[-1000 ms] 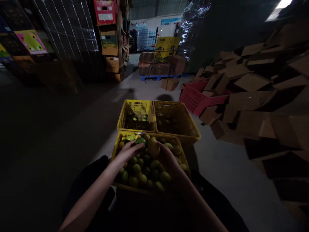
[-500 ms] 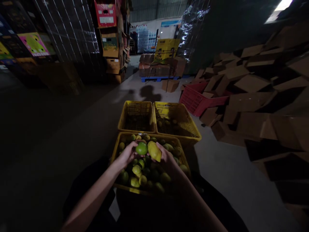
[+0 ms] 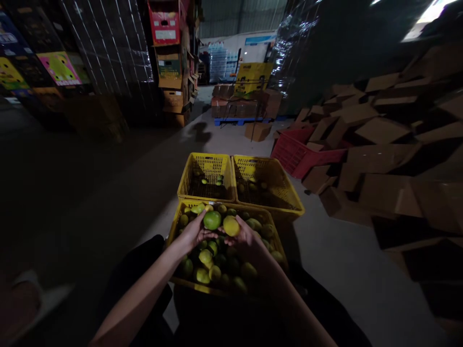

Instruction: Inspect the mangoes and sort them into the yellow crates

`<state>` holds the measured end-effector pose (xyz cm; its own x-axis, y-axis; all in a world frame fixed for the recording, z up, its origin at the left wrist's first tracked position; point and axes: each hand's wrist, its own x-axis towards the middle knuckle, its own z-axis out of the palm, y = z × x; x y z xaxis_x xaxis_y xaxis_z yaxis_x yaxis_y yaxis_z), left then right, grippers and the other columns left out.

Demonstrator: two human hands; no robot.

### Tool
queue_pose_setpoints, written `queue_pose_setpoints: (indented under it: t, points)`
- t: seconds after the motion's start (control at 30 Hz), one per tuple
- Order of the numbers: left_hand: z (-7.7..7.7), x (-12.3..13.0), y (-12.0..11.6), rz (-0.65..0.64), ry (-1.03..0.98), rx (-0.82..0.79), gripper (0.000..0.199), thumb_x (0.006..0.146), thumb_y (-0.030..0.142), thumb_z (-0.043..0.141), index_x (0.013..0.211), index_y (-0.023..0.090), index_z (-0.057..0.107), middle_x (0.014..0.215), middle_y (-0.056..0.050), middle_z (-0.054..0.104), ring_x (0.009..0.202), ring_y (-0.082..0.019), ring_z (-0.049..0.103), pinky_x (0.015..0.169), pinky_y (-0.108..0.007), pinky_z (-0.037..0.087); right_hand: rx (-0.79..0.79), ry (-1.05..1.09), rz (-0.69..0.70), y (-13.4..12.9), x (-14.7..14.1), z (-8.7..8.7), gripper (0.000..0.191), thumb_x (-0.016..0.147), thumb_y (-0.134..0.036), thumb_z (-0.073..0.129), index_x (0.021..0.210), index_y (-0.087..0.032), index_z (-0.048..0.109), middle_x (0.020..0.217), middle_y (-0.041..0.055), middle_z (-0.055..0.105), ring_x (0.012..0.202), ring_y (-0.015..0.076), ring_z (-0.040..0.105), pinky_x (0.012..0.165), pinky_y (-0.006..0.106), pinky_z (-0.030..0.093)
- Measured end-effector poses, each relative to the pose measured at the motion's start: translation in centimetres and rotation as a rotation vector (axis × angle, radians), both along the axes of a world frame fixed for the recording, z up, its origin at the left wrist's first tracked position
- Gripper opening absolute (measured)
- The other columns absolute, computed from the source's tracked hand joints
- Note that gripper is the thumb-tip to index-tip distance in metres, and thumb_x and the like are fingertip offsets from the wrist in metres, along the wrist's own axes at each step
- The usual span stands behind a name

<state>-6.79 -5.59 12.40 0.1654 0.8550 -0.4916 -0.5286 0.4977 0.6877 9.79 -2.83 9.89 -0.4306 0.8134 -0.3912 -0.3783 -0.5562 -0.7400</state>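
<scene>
My left hand [image 3: 197,232] holds a green fruit [image 3: 212,220] between thumb and fingers. Beside it, my right hand [image 3: 245,235] has a yellow fruit [image 3: 231,226] in its fingers. Both hands are over the near yellow crate [image 3: 195,286], which holds several green and yellow fruits. Behind it stand two more yellow crates side by side. In the back left crate [image 3: 233,193] lie several small green fruits; the back right crate [image 3: 285,185] has several fruits in shadow.
A red crate [image 3: 294,154] and a heap of cardboard boxes [image 3: 379,159] are on the right. Farther back, boxes rest on a blue pallet [image 3: 238,122]. Stacked cartons [image 3: 171,72] stand at back left. Something blurred and pale shows at lower left.
The yellow fruit in my right hand has turned and now looks rounder. Light now reaches the back left crate, showing its fruits. The head shadow on the floor has shifted left. A pale blurred shape has appeared lower left.
</scene>
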Motion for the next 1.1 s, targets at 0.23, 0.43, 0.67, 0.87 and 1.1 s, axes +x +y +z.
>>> queue_pose_setpoints:
  t: [0.23,0.43,0.67,0.87,1.1]
  points:
    - [-0.2,0.1,0.1,0.026,0.164,0.089,0.037,0.091,0.046,0.047,0.092,0.012,0.061,0.080,-0.012,0.069,0.076,-0.021,0.066,0.069,-0.031,0.053,0.077,-0.102,-0.122,-0.8,-0.1,-0.1,0.045,0.066,-0.057,0.071,0.085,-0.017,0.060,0.070,0.0065,0.067,0.054,0.0171,0.063,0.046,0.027,0.051]
    - [-0.5,-0.6,-0.1,0.247,0.659,0.685,0.045,0.059,0.025,0.082,0.096,0.022,0.056,0.103,-0.004,0.062,0.097,-0.020,0.060,0.089,-0.033,0.047,0.551,-0.408,-0.438,-1.4,0.3,0.5,0.057,0.055,-0.037,0.083,0.101,-0.025,0.052,0.104,0.0040,0.064,0.087,0.0207,0.064,0.071,0.032,0.055]
    - [-0.3,-0.7,-0.4,0.184,0.793,0.851,0.049,0.064,0.025,0.079,0.106,0.022,0.054,0.111,-0.009,0.061,0.105,-0.024,0.058,0.093,-0.038,0.044,0.963,-0.693,-0.532,-2.1,0.0,1.0,0.047,0.065,-0.037,0.077,0.104,-0.024,0.053,0.105,0.0066,0.065,0.093,0.0246,0.064,0.084,0.042,0.053]
    - [0.2,-0.6,-0.6,0.149,0.510,0.734,0.046,0.062,0.027,0.081,0.101,0.023,0.056,0.109,-0.005,0.063,0.106,-0.024,0.059,0.095,-0.038,0.045,0.643,-0.361,-0.474,-2.1,0.0,1.6,0.042,0.061,-0.035,0.080,0.091,-0.024,0.053,0.091,0.0016,0.065,0.081,0.0193,0.065,0.068,0.031,0.055]
    - [1.0,-0.9,-0.8,0.062,0.005,0.301,0.034,0.070,0.024,0.070,0.102,0.018,0.060,0.093,-0.005,0.070,0.088,-0.021,0.068,0.088,-0.035,0.051,0.412,-0.173,-0.329,-1.5,0.7,1.2,0.035,0.056,-0.038,0.078,0.081,-0.024,0.058,0.091,0.0035,0.066,0.074,0.0195,0.065,0.059,0.029,0.054]
